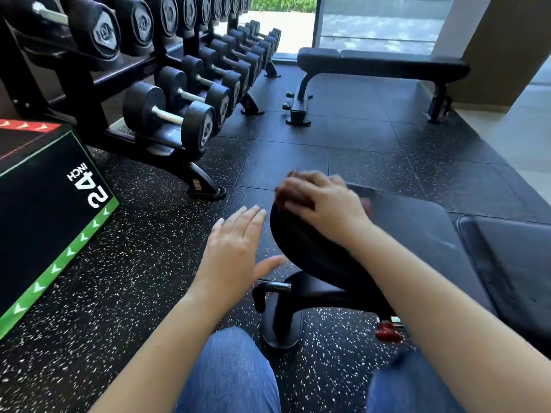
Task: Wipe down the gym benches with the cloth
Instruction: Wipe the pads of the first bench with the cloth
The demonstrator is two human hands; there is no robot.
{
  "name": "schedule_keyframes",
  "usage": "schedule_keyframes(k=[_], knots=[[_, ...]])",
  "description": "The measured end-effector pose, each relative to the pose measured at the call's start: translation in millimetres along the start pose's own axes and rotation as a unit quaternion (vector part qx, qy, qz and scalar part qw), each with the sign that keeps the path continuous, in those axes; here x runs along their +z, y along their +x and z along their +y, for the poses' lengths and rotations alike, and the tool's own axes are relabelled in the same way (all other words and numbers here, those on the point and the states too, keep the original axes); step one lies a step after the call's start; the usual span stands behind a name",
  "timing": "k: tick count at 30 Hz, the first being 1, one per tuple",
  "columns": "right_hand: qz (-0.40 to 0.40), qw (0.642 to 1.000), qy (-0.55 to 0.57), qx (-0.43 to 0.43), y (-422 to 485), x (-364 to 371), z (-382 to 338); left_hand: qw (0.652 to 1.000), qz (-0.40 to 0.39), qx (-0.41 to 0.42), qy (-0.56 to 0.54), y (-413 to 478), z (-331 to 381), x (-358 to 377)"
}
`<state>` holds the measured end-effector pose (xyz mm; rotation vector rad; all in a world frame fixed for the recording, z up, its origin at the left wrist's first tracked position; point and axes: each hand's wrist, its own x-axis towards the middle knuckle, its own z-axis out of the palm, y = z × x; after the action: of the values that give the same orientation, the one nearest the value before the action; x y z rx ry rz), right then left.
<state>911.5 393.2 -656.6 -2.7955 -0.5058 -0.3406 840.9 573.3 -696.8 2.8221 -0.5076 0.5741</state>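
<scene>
Floor [298, 150]: black rubber tiles with white flecks, fills most of the view; a pale hard floor strip runs along the right edge.
Dumbbell rack [190, 171]: upper left, angled tiers, rows of black dumbbells [168, 116] running back toward a bright doorway.
Plyo box [44, 210]: left edge, black with green and red borders, "24 INCH" printed on its side, sits on the floor beside the rack foot.
Far bench [384, 62]: flat, black padded, top right, well apart from the person, next to a wall column.
Near bench [411, 222]: black pad, lower right, its rounded end toward centre frame. A second pad section [512, 257] sits just beside it on the right. The black base foot [281, 326] is underneath, with a red knob [387, 333] on the frame.
Jeans [229, 374]: both knees at the bottom edge.
Right hand [322, 201]: palm down on the near bench's end, fingers spread and laid over the cloth, pressing it to the pad, not clenched. Motion-blurred.
Left hand [235, 245]: released, fingers straight and together, thumb out, holding nothing, in the air just left of the bench end, apart from it.
Cloth [293, 196]: dark reddish-brown, bunched under the right fingers at the near bench's end, mostly covered by the hand.
</scene>
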Motion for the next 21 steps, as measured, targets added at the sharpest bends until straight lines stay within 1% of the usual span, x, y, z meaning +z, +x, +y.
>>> schedule_keyframes(k=[1,3,7,10,12,15,19,21], knots=[[-0.017,0.999,0.003,0.032,10,0,5,1.000,-0.003,0.000,-0.004,1,4,-1],[-0.018,0.999,-0.010,0.032,10,2,10,1.000,-0.013,-0.004,-0.011,3,10,-1],[0.065,0.997,0.008,-0.042,-54,-3,20,0.999,-0.048,-0.011,-0.010,7,18,5],[0.090,0.992,0.005,-0.087,-101,-9,37,0.998,-0.055,0.001,-0.004,14,27,7],[0.107,0.989,-0.004,-0.107,-107,-8,40,0.998,-0.054,0.002,-0.012,20,32,8],[0.089,0.991,-0.004,-0.101,-79,-4,30,0.998,-0.054,-0.022,-0.009,28,35,2],[0.028,0.997,-0.021,-0.070,-29,1,9,0.990,-0.118,-0.074,0.025,27,22,1],[0.028,0.996,-0.019,-0.077,-26,1,6,0.989,-0.122,-0.083,0.018,23,18,1]])
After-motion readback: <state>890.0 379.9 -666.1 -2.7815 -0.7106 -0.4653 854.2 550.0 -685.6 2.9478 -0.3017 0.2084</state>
